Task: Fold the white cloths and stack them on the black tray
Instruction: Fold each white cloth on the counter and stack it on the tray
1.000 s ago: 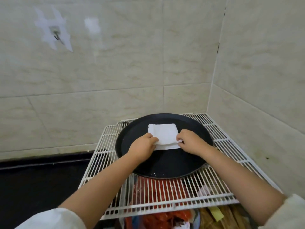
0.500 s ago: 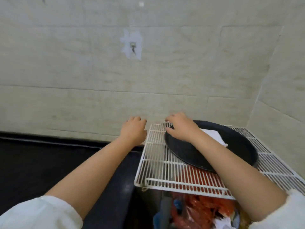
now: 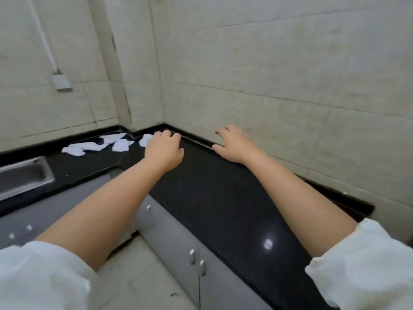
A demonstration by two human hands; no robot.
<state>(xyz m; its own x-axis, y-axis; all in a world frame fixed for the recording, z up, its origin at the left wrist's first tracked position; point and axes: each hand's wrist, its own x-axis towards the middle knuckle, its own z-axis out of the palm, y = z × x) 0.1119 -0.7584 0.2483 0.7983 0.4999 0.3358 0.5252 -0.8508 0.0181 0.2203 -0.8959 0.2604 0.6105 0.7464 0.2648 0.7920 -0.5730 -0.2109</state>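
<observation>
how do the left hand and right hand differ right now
The left hand reaches toward the white cloths in the counter corner; the right hand is nearer the wall, away from them. Left fingers curl; right fingers spread. Both hold nothing.

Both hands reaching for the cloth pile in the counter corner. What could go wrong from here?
1. The white cloths lie crumpled and overlapping; the left hand may pick up several at once.
2. The sink sits close by the pile; a dragged cloth might drop in.
3. The tray is out of view, so carrying back needs a turn; the right hand holds nothing.
</observation>
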